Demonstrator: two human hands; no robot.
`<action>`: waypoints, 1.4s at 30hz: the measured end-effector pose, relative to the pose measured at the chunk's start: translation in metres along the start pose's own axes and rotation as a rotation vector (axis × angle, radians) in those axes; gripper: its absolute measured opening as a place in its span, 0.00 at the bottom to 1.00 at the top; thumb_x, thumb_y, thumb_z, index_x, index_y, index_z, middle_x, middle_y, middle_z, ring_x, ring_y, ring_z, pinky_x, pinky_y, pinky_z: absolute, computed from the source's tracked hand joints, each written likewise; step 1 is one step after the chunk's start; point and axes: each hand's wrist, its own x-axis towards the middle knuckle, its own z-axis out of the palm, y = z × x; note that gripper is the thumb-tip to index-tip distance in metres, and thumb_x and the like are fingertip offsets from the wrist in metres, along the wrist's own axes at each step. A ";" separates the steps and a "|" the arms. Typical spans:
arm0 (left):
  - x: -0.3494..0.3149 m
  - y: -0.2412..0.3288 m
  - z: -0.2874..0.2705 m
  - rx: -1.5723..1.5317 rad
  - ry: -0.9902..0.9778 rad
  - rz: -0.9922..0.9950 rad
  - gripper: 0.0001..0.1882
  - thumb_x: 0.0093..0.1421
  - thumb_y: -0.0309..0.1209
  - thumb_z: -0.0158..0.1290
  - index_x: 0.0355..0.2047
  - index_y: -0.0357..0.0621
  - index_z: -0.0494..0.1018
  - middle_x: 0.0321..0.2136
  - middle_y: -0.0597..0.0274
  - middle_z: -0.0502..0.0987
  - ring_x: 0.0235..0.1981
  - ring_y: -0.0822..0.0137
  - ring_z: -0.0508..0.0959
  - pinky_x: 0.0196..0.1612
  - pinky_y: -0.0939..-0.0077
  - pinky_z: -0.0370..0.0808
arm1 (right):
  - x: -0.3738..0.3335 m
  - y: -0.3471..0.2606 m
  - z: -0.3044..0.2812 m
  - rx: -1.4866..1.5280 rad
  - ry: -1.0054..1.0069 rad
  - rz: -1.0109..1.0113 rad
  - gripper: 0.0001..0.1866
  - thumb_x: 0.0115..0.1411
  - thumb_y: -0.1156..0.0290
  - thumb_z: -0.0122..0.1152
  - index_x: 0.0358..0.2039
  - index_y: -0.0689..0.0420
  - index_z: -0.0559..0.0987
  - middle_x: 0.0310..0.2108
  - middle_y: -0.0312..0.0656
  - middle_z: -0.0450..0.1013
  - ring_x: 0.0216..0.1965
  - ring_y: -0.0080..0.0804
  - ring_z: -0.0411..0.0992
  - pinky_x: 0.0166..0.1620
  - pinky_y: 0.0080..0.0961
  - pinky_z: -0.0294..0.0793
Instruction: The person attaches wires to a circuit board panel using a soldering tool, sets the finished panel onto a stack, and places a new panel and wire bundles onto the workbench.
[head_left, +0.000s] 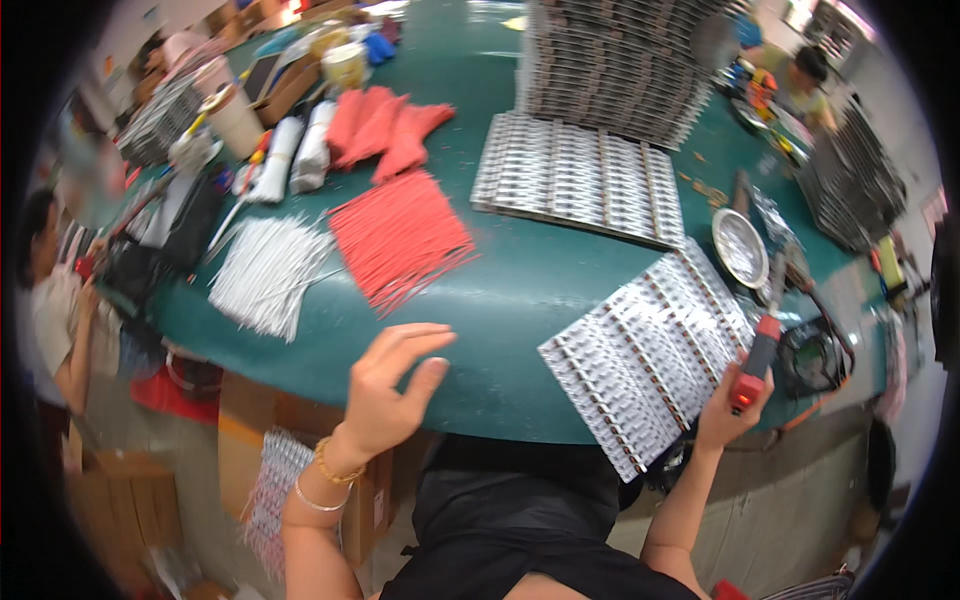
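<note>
My left hand hovers over the near part of the table, below the red wires, fingers loosely bent, thumb apart, holding nothing. My right hand is closed round the red-and-black handle of what looks like a soldering iron, its metal end pointing away from me. Beside that hand a panel of small silvery boards in rows lies slanted, its near corner past the table edge. Whether my right fingers also touch the panel cannot be made out. Cut red wires and white wires lie spread at left.
A tall stack of panels stands at the back, with another panel before it. A round metal bowl is at right, near a black framed device. Bundled red wires lie behind. People sit at left and far right.
</note>
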 end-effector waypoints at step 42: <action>-0.017 -0.047 0.010 -0.044 0.092 -0.221 0.07 0.58 0.22 0.49 0.34 0.32 0.74 0.30 0.55 0.76 0.32 0.65 0.76 0.38 0.77 0.71 | 0.057 -0.087 -0.102 -0.152 -1.323 -0.229 0.35 0.51 0.52 0.62 0.53 0.62 0.66 0.49 0.58 0.67 0.54 0.51 0.64 0.54 0.37 0.65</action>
